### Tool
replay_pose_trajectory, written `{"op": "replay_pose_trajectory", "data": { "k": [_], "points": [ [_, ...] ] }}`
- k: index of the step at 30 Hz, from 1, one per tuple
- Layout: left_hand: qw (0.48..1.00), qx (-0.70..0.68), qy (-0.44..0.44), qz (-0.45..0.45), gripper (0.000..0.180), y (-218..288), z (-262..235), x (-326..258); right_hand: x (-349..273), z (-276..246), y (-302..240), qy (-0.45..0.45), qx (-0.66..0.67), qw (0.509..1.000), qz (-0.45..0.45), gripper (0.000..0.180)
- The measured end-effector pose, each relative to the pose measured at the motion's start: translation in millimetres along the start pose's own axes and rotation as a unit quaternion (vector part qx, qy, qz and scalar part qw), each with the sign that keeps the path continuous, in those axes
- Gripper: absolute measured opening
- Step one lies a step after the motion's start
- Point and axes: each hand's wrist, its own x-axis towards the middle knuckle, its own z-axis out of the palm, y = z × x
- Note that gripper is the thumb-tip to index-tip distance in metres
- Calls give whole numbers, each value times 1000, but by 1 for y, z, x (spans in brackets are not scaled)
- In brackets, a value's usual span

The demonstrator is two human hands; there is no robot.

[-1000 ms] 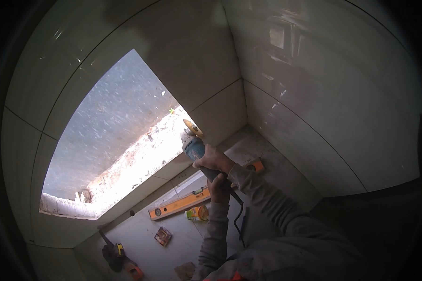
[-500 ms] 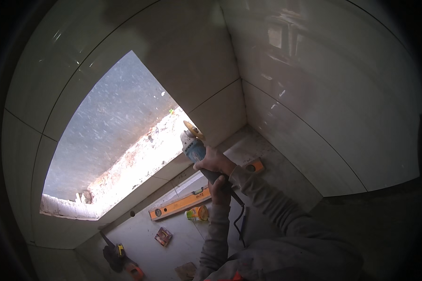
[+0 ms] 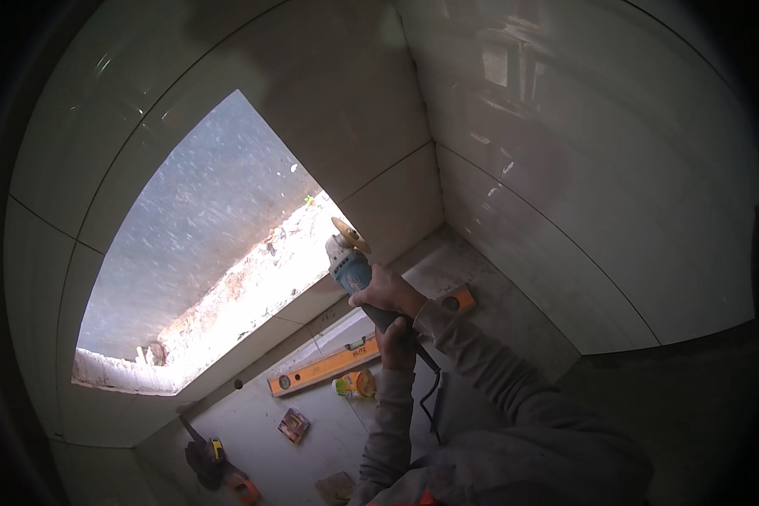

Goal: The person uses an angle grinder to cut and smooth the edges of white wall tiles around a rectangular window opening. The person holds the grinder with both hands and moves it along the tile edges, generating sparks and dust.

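Both hands are closed around an angle grinder with a blue-grey body and a yellowish disc. My right hand wraps the body behind the grinder's head. Lower down, my left hand grips the dark rear handle. The disc is at the lower right corner of a bright window opening in the tiled wall; whether it touches the tile edge I cannot tell. A black cord hangs from the handle's end.
Beneath my arms, an orange spirit level lies on the pale tiled surface. Near it are an orange-and-green tub, a small reddish box, and a yellow-and-black tool. A tiled wall rises on the right.
The grinder and both hands have barely shifted; everything else stays where it was.
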Motion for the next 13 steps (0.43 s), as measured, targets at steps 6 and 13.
{"op": "replay_pose_trajectory", "data": {
  "k": [6, 13],
  "points": [
    [1000, 0, 0, -4, 62, 0, -4, -1, -3, 0, -1, 9, 11, 1000, -1, 81],
    [1000, 13, 5, 6, 64, 4, -12, -6, 0, 11, -1, -19, 8, 1000, 1, 84]
  ]
}}
